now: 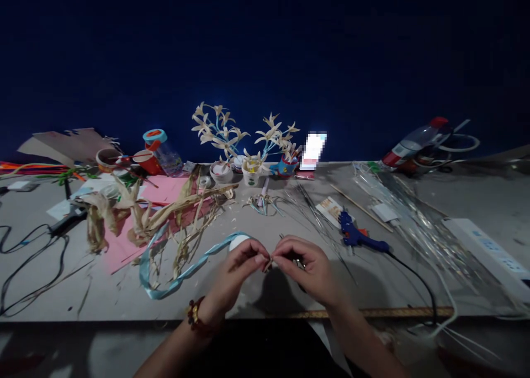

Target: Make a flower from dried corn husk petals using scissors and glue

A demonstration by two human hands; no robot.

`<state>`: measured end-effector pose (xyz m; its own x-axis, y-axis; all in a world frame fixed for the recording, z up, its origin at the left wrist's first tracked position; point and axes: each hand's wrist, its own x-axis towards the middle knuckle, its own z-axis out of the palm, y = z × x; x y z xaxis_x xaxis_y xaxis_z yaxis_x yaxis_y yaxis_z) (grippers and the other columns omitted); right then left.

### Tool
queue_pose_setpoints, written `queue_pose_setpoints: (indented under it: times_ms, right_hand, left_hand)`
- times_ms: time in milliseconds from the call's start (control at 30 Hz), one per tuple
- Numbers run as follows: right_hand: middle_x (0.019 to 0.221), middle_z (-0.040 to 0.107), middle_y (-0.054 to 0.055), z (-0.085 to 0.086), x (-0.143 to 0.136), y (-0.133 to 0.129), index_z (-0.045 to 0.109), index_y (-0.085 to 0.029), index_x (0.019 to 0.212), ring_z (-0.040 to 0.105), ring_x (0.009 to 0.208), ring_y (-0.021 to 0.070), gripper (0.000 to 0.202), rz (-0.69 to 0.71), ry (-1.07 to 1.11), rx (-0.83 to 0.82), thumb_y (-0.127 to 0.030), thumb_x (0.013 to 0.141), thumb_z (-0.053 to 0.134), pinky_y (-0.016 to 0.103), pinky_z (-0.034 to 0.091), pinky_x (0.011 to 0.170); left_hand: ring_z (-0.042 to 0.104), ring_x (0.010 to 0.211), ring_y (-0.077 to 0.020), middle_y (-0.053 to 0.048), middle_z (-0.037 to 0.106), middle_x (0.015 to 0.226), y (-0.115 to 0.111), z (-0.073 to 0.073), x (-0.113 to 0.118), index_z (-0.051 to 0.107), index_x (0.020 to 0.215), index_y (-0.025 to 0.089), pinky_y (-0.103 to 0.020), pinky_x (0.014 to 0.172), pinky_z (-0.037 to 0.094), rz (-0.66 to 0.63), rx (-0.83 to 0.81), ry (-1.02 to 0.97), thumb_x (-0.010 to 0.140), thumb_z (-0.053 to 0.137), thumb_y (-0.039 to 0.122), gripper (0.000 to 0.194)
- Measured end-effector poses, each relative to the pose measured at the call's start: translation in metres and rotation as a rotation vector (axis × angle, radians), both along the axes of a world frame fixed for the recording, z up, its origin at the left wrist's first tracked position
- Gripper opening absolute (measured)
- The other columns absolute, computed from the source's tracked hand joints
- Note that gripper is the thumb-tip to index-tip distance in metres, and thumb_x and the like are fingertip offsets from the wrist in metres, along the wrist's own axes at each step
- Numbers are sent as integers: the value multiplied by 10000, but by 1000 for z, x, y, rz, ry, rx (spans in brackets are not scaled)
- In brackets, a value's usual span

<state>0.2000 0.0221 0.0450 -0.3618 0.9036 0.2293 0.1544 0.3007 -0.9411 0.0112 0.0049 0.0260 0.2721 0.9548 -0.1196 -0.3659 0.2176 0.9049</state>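
My left hand [243, 267] and my right hand [305, 267] meet above the front of the table. Thumb and fingers of both are pinched on a small pale-brown piece [269, 265], which looks like dried husk; the fingers cover most of it. Something dark and shiny shows behind the right fingers, too hidden to name. A light-blue ribbon [178, 281] curves over the table left of my left hand, and its white roll [239, 241] sits just behind that hand. Dried corn husks [136, 223] lie farther left, partly on pink paper [118, 251].
A blue glue gun [358, 235] lies to the right, its cord hanging over the front edge. Thin wires [317, 215] and plastic-wrapped bundles [418, 223] spread beyond it. At the back stand husk flowers [226, 135], cups [251, 174], a lit phone [312, 150] and bottles [418, 140].
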Motion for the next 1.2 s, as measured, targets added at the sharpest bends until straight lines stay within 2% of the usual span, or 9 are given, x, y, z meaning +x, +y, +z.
queue_pose_setpoints:
  times_ms: [167,400,533,633,733,833,933,1067,1200]
  right_hand:
    - [841,683,46,0,-9,-8,680,-212,868,639,766,177,118,-142,-147,127,-245,958,610,284,494,699]
    - [823,646,30,-2,-17,-13,640,-211,866,596,666,145,109,-199,-238,286,-169,947,581,267,476,630]
    - [817,648,33,-9,-21,-17,629,-206,870,604,684,155,98,-238,-273,357,-145,936,589,278,484,650]
    - [799,639,29,-10,-20,-19,625,-203,870,615,691,159,100,-292,-237,416,-129,928,590,276,495,648]
    - [774,626,14,-5,-17,-18,621,-208,838,617,669,147,134,-373,-166,427,-105,917,588,257,500,626]
    - [752,625,2,-1,-14,-15,624,-211,809,615,650,140,140,-373,-128,387,-112,908,614,246,496,603]
    - [749,629,-1,-1,-17,-15,631,-207,813,611,660,140,132,-338,-114,362,-116,909,622,251,495,620]
    - [753,631,-1,-4,-21,-17,635,-205,817,602,654,134,134,-338,-106,356,-106,907,626,251,496,622]
    - [771,642,5,-4,-20,-18,638,-212,845,631,690,149,139,-377,-103,428,-83,893,622,258,515,637]
  left_hand:
    - [617,765,-198,-49,690,775,-1,5,-3,695,785,187,-295,753,451,159,353,528,862,691,225,86]
    - [603,736,-172,-11,645,757,-3,-1,4,600,804,207,-280,701,453,298,666,760,885,585,144,105]
    - [599,719,-175,8,623,706,-2,-3,8,562,785,219,-363,845,481,396,813,860,882,592,156,119]
    - [596,692,-168,19,622,692,2,-7,3,560,789,219,-418,926,472,463,848,921,865,589,123,126]
    - [604,718,-177,-1,646,725,4,-8,-7,569,790,213,-396,865,488,514,782,940,871,574,116,127]
    - [645,815,-195,-40,697,838,3,-2,-10,618,894,209,-349,784,505,362,670,847,916,565,173,68]
    - [656,840,-201,-40,717,866,2,9,-3,643,965,215,-417,931,483,234,746,792,908,601,195,74]
    - [617,719,-167,8,661,715,5,15,9,612,815,216,-445,984,458,272,847,811,903,590,162,105]
    - [584,698,-164,16,625,698,7,8,7,581,798,215,-441,958,470,379,893,858,865,582,111,124]
